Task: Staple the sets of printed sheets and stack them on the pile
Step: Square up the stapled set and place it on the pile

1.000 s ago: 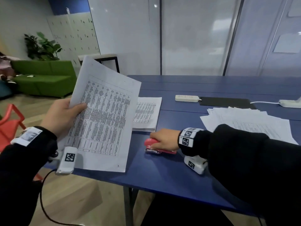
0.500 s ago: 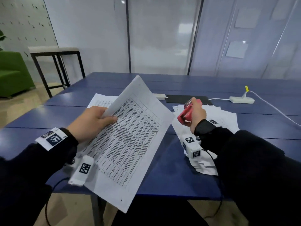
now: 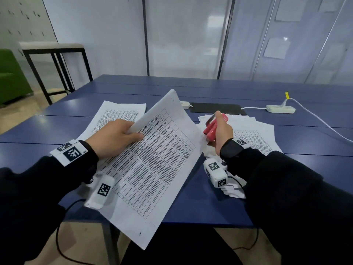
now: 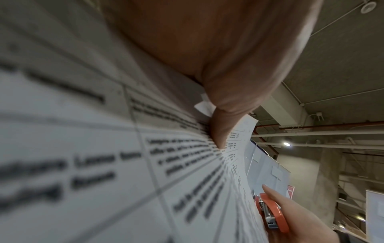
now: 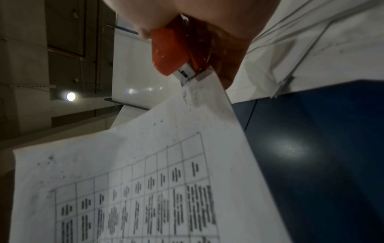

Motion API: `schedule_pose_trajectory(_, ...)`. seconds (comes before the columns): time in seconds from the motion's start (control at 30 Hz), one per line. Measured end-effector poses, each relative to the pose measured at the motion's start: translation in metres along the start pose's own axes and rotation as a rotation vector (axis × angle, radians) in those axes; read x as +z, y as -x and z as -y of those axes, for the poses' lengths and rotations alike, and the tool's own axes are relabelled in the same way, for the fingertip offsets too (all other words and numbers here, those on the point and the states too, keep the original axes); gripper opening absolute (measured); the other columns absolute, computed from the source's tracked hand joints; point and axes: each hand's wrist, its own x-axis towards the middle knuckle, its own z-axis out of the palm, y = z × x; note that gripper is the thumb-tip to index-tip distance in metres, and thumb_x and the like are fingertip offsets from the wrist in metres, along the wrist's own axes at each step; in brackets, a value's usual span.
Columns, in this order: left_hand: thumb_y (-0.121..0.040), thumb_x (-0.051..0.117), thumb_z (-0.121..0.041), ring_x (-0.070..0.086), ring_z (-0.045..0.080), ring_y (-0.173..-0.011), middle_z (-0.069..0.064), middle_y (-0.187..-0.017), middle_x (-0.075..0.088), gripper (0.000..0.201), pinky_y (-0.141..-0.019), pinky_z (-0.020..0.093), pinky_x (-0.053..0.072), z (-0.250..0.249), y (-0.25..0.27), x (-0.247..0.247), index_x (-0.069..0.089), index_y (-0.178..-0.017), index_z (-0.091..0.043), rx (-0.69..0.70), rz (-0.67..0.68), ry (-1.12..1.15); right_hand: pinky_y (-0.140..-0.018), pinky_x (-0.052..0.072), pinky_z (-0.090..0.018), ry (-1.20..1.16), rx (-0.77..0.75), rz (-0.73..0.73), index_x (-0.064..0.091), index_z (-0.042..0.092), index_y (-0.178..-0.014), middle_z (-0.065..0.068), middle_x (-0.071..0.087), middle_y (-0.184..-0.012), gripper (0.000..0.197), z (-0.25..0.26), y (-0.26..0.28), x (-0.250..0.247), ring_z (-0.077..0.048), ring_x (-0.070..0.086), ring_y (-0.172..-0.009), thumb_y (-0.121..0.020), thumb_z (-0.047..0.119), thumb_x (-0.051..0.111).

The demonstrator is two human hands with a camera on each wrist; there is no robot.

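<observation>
My left hand (image 3: 116,135) grips a set of printed sheets (image 3: 152,159) by its left edge, thumb on top, and holds it tilted above the blue table (image 3: 191,203). In the left wrist view my thumb (image 4: 220,129) presses the page (image 4: 104,148). My right hand (image 3: 221,131) holds a red stapler (image 3: 211,129) upright, right beside the set's upper right corner. In the right wrist view the stapler (image 5: 174,49) has its metal mouth at the corner of the set (image 5: 145,180). A pile of printed sheets (image 3: 114,115) lies flat behind my left hand.
Loose printed sheets (image 3: 254,134) are spread on the table under and behind my right hand. Farther back lie a black pad (image 3: 217,108) and a white power strip (image 3: 280,109) with its cable. A black-framed stool (image 3: 55,52) stands left of the table.
My right hand has lifted the stapler off the table and brought it up to the set's corner. My left hand has swung the set rightward and lowered it flatter.
</observation>
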Motion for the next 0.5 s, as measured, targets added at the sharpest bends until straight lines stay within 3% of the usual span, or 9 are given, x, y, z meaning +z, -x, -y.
schedule_pose_trajectory(0.13,-0.097,0.069,-0.042,0.072,0.027,-0.078,0.007,-0.083,0.076,0.026,-0.077,0.046,0.058,-0.0042,-0.0021,-0.0047,0.072,-0.086,-0.018,0.004,-0.014,-0.022,-0.065,0.054,-0.036,0.014,-0.004,-0.014,0.063,0.013,-0.105,-0.009,0.067,-0.098,0.044,-0.0014,0.0008,0.0059,-0.025,0.066,-0.082,-0.098,0.055,0.059)
schedule_pose_trajectory(0.3,-0.098,0.068,-0.041,0.072,0.031,-0.078,0.01,-0.083,0.076,0.028,-0.077,0.047,0.058,-0.0069,-0.0023,-0.0039,0.072,-0.088,-0.015,0.01,-0.024,-0.043,-0.062,0.054,-0.034,0.025,0.02,-0.057,0.06,0.011,-0.115,-0.011,0.068,-0.102,0.056,-0.0022,0.0002,0.0094,-0.03,0.069,-0.089,-0.089,0.06,0.068)
schedule_pose_trajectory(0.5,-0.097,0.069,-0.041,0.065,0.027,-0.064,0.012,-0.078,0.073,0.031,-0.066,0.043,0.055,-0.0042,-0.0018,-0.001,0.071,-0.086,-0.013,0.007,-0.033,-0.055,-0.075,0.058,-0.039,0.038,0.036,-0.121,0.054,0.016,-0.085,-0.006,0.063,-0.084,0.032,-0.0036,-0.0032,0.0103,-0.025,0.065,-0.076,-0.091,0.044,0.069)
